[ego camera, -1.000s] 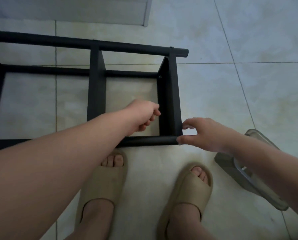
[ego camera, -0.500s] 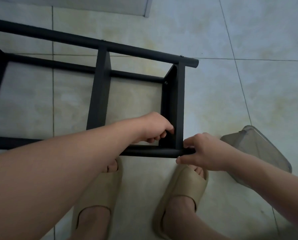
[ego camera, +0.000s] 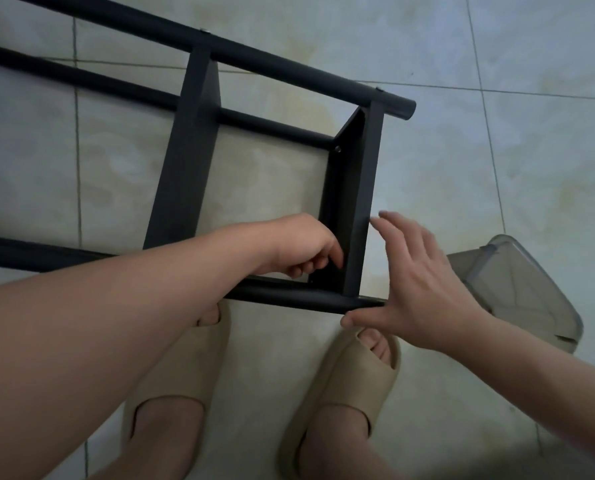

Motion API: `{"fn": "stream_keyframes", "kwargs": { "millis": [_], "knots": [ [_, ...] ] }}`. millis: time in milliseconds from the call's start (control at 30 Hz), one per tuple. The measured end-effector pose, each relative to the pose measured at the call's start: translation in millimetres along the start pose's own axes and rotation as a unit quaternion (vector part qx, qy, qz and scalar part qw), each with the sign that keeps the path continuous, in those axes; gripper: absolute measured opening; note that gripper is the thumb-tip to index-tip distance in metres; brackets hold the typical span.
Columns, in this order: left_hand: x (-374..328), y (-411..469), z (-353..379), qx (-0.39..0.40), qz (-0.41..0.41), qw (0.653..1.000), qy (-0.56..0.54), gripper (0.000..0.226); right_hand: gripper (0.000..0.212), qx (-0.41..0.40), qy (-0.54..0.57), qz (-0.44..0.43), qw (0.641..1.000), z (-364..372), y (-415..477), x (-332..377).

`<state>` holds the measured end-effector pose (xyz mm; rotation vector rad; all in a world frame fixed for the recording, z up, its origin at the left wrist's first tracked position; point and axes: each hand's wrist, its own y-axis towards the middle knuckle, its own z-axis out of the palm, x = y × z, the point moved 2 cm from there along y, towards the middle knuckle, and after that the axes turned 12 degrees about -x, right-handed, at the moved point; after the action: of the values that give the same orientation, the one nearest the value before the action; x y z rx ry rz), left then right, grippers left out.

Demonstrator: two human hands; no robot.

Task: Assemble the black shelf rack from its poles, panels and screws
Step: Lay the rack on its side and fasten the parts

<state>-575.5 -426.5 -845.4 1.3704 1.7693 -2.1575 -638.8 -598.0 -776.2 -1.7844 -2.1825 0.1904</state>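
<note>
Shelf rack (ego camera: 192,161) sideways, 10 o'clock to centre; poles, panels joined. Left hand (ego camera: 299,247): fingers curled at near corner of end panel (ego camera: 362,202); pinching anything, cannot tell. Right hand (ego camera: 424,282) spread, thumb on near pole (ego camera: 289,297). Judged nearly done; this corner pending.

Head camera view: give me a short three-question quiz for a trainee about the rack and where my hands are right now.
1. True or false: the right hand grips the near pole in a closed fist.
2. Where are the curled fingers of the left hand? A, at the inner face of the end panel; B, inside the clear container; C, on the right hand.
3. Fill in: the clear container lies on the floor to the ___ of the end panel.
Key: 1 false, its fingers are spread open, thumb at the pole's end; 2 A; 3 right.
</note>
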Motion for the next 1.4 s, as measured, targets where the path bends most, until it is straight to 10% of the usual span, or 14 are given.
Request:
{"fn": "stream_keyframes", "kwargs": {
  "millis": [267, 1400],
  "knots": [
    [12, 10, -15, -0.018, -0.008, 1.000, -0.009, 0.043, 0.146, -0.002, -0.166, -0.221, 0.961, -2, 39, 0],
    [9, 31, -21, 0.088, -0.028, 0.996, -0.022, 0.007, 0.141, -0.052, -0.068, -0.254, 0.964, 19, 47, -12]
  ]
}}
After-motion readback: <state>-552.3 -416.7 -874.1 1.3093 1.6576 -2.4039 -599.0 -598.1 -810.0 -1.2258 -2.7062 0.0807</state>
